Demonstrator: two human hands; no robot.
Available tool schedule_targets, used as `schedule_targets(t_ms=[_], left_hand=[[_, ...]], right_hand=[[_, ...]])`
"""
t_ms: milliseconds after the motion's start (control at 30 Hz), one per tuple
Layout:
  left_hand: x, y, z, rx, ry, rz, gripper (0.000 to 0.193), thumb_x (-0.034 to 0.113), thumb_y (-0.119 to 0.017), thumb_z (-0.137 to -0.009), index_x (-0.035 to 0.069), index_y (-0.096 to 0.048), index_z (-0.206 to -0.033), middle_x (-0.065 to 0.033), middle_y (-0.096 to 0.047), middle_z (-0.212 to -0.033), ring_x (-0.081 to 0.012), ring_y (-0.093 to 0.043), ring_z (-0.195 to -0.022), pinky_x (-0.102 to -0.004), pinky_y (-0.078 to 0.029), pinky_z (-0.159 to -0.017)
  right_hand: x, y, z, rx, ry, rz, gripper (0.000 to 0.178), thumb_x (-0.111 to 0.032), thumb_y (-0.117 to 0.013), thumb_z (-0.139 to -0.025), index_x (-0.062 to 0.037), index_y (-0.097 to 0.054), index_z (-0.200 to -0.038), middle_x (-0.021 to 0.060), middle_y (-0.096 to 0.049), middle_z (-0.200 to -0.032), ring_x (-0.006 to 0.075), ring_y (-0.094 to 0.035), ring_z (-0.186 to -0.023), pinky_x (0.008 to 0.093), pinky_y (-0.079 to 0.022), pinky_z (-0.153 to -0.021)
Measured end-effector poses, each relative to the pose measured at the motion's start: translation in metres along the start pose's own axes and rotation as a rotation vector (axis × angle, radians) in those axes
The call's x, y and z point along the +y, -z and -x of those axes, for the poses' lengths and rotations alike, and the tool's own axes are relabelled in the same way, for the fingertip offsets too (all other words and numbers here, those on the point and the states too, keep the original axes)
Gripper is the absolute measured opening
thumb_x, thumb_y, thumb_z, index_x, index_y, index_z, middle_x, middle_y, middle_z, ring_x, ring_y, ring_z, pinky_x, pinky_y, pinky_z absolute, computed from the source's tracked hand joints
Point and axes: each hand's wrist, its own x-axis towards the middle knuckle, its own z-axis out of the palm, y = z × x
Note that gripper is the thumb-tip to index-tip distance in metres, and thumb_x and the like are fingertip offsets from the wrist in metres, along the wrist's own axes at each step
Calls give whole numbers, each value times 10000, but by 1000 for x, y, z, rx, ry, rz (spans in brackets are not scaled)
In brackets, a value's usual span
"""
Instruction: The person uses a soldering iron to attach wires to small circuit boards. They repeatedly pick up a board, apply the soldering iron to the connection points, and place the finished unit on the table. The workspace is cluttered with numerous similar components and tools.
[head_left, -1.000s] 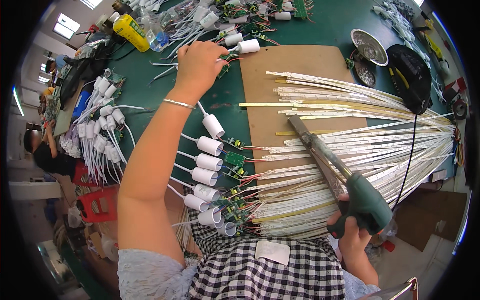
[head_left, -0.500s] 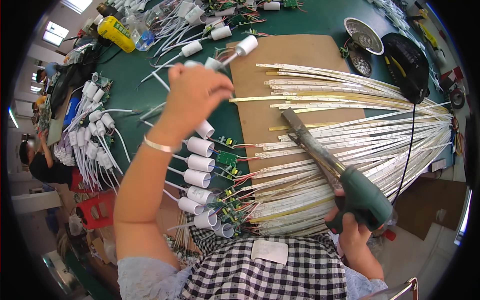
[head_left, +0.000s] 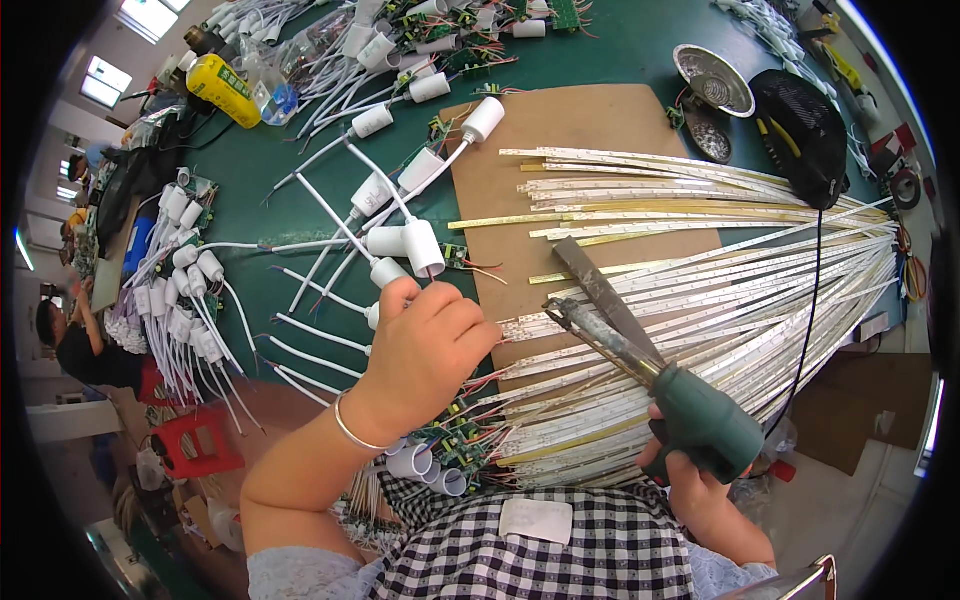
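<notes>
Lamp socket [head_left: 422,246] sticks up above left hand [head_left: 430,345] pinch; right hand [head_left: 700,490] grips soldering gun [head_left: 690,405].

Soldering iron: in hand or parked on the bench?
In hand. The right hand grips the soldering iron's green handle, tip raised over the LED strips.

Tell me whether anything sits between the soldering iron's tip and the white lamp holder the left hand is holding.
Nothing solid blocks it. The left hand grips the white lamp holder at the brown board's left edge; the soldering iron in the right hand points up-left over the LED strips. Between them lie only bare board, strip ends and thin wires.
</notes>
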Motion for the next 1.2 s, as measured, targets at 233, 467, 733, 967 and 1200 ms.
schedule_targets(t_ms=[233, 467, 733, 967, 1200], left_hand=[[5, 1, 6, -3, -34, -56, 161, 103, -686, -694, 128, -677, -853, 26, -572, -778, -176, -556, -810, -383, -345, -791], [3, -2, 7, 36, -49, -20, 194, 92, -711, -659, 122, -688, -849, 15, -565, -796, -184, -550, -812, -383, -355, -796], [1, -3, 7, 11, -61, 4, 178, 78, -706, -656, 99, -683, -831, 0, -549, -800, -197, -546, -818, -367, -378, -792], [1, -3, 6, 1, -84, 14, 161, 85, -694, -668, 79, -666, -826, -19, -549, -804, -208, -544, -819, -364, -391, -782], [2, -2, 5, -11, -88, 13, 143, 91, -673, -678, 75, -657, -820, -19, -547, -798, -206, -542, -811, -358, -390, -787]], right_hand=[[-7, -3, 1, -39, -81, -26, 481, -256, -563, -927, 19, -475, -1312, 117, -599, -1199, 175, -636, -710, 311, -509, -677], [0, -3, 3, -111, -35, 242, 351, -104, -627, -823, -9, -602, -1159, 126, -662, -1026, 267, -648, -855, 358, -510, -773], [11, -8, 12, -67, -140, 307, 337, -100, -724, -731, -52, -676, -1061, 126, -671, -1060, 334, -634, -972, 409, -507, -852], [0, -11, 0, -96, -75, 376, 354, -106, -735, -735, -63, -672, -1080, 140, -661, -1084, 333, -628, -989, 404, -515, -845], [-1, -13, -1, -93, -30, 423, 357, -130, -748, -745, -62, -670, -1087, 134, -652, -1107, 316, -630, -989, 390, -518, -836]])
